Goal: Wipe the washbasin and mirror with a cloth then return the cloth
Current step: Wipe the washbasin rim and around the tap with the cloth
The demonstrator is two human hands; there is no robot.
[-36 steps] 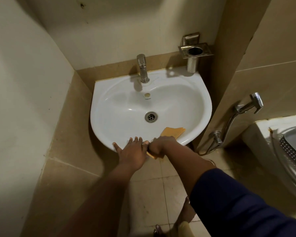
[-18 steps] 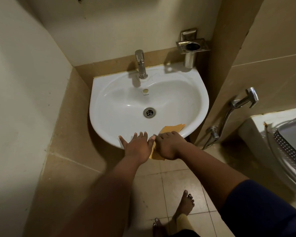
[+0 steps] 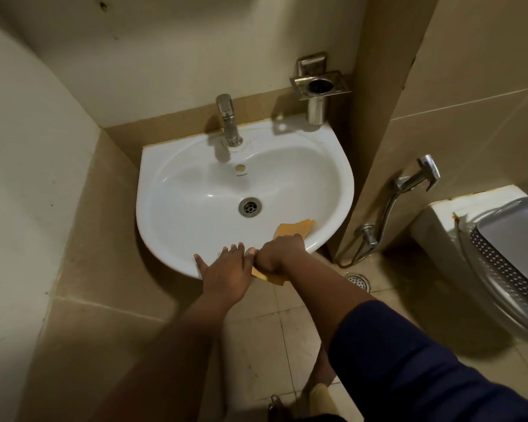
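dim cream walls (image 3: pixel 171 53), beige tiled floor (image 3: pixel 275 339), grey basket (image 3: pixel 512 248).

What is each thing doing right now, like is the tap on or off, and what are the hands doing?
tap: off, no water running
washbasin: no water pooled inside, drain unplugged
cloth: draped over the front rim, pressed down by the right hand
left hand: open, flat on the front rim
right hand: closed on the cloth
metal holder: looks empty
spray hose: hung on the wall
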